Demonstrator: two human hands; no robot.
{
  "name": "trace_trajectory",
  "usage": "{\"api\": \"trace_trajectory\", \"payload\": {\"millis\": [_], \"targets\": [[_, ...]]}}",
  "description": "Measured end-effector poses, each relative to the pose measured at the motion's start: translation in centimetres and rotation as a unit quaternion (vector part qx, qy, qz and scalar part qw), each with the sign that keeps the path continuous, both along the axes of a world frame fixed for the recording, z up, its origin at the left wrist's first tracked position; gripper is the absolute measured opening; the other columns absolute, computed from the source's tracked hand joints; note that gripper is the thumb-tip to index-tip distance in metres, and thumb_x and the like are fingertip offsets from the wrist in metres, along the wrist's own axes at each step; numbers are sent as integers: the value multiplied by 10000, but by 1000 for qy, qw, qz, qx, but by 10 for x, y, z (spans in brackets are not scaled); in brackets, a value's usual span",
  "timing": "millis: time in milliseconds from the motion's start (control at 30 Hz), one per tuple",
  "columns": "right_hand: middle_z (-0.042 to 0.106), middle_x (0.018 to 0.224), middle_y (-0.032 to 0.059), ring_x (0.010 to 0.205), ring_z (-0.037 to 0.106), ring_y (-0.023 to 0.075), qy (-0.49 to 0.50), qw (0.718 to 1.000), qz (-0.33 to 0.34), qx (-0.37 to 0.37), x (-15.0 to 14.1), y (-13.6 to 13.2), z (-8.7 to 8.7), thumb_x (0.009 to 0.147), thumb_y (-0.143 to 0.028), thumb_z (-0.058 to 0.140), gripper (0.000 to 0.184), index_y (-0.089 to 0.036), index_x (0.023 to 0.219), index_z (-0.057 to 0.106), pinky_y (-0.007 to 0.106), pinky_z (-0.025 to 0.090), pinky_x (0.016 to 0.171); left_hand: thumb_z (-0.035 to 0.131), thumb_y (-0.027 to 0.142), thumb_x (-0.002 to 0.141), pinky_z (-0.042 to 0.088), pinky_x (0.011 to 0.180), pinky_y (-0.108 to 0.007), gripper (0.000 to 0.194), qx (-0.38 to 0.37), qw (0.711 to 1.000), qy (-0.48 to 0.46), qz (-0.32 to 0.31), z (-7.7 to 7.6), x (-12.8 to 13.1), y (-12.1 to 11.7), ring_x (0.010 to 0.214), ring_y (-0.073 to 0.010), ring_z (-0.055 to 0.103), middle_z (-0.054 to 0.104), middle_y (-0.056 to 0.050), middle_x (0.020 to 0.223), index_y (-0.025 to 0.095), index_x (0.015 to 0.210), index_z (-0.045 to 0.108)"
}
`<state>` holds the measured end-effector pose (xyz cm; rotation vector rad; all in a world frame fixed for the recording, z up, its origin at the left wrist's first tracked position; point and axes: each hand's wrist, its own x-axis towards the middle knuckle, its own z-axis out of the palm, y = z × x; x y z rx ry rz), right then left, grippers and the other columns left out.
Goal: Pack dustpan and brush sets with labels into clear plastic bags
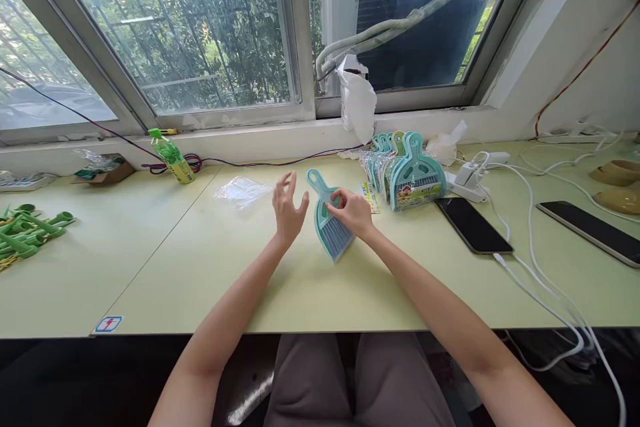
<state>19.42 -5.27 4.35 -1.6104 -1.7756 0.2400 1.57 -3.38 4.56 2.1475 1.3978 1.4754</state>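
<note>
A small teal dustpan and brush set (334,235), its grey bristles toward me, tilts over the middle of the table. My right hand (352,209) pinches it at its right side, just below the handle, with thumb and fingers. To the left of the handle, my left hand (289,207) is raised with its fingers apart, touching nothing. Behind my right hand lies a yellow printed card (370,197), partly hidden. A clear plastic bag (243,192) lies flat on the table, left of my left hand.
Several wrapped dustpan sets (416,173) stand in a row at the back right. Beyond them are a power strip (466,180), white cables and two phones, one being this black phone (474,225). Leftward stand a green bottle (173,157) and a pile of green plastic parts (30,233).
</note>
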Motion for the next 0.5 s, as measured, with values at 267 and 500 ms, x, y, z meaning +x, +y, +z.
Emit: {"api": "trace_trajectory", "payload": {"millis": [267,500], "targets": [[662,758,13,698,605,166,60,998,-7,37,4,-1,-1,889,-441,460,290,-216,964,626,243,393,666,649,486,751,488,663,-260,589,-313,900,-99,-285,-7,12,0,910,-221,613,652,-79,1055,171,1235,535],[618,1165,116,1011,560,214,54,989,-114,82,28,13,-14,901,-203,290,406,-164,1186,576,319,396,885,641,473,707,436,525,-228,349,-330,891,-301,-84,-32,-22,42,642,-144,579,581,1,699,161,850,578]]}}
